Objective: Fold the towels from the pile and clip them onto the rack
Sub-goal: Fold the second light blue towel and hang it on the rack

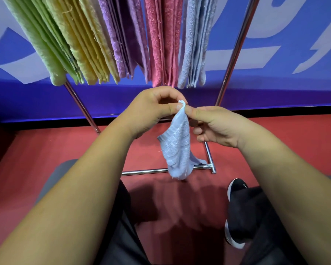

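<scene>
A small light blue towel (177, 148) hangs limp from one top corner in front of me. My left hand (151, 109) pinches that corner between thumb and forefinger. My right hand (214, 125) pinches the same corner from the right, its other fingers loosely curled. Above the hands hang folded towels on the metal rack (235, 50): green (46, 46), yellow (88, 46), purple (122, 39), pink (162, 43) and light blue (195, 46). The clips and the pile are out of view.
The rack's chrome legs slant down to a base bar (145, 171) on the red floor. A blue banner wall (294, 54) stands behind. My dark-trousered legs and a black shoe (235, 190) sit at the bottom right.
</scene>
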